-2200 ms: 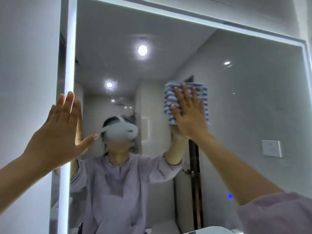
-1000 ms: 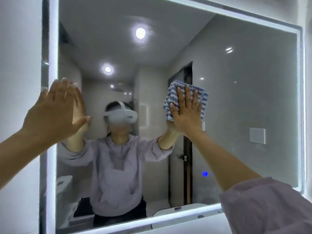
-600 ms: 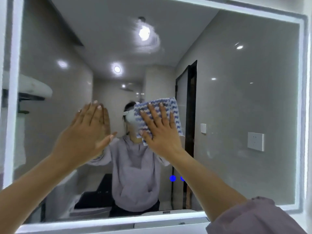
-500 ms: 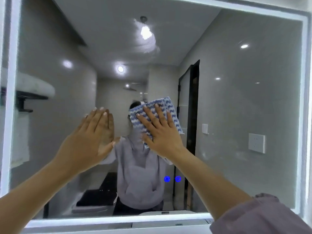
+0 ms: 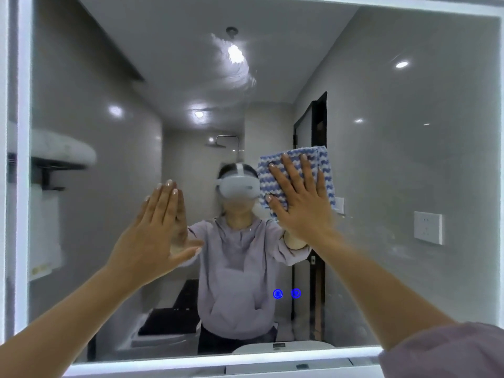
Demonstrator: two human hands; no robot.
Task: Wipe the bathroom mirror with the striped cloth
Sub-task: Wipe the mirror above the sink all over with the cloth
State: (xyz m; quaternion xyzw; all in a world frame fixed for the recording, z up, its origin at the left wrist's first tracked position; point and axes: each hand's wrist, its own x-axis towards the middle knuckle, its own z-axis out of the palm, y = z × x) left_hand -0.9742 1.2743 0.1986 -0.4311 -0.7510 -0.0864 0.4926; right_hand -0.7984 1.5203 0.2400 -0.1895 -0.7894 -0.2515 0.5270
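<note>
Flatly, right grip point(image 5: 300, 205) presses squarish striped cloth point(image 5: 265, 181), tilted counterclockwise, on mirror point(image 5: 409, 159); left grip point(image 5: 155, 236) released.

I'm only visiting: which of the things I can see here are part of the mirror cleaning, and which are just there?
In the job: mirror; striped cloth, pressed flat on the glass by the right hand; left hand, flat against the glass.

Just there: two blue lit buttons low on the mirror; wall socket and towel shelf, both seen as reflections.
</note>
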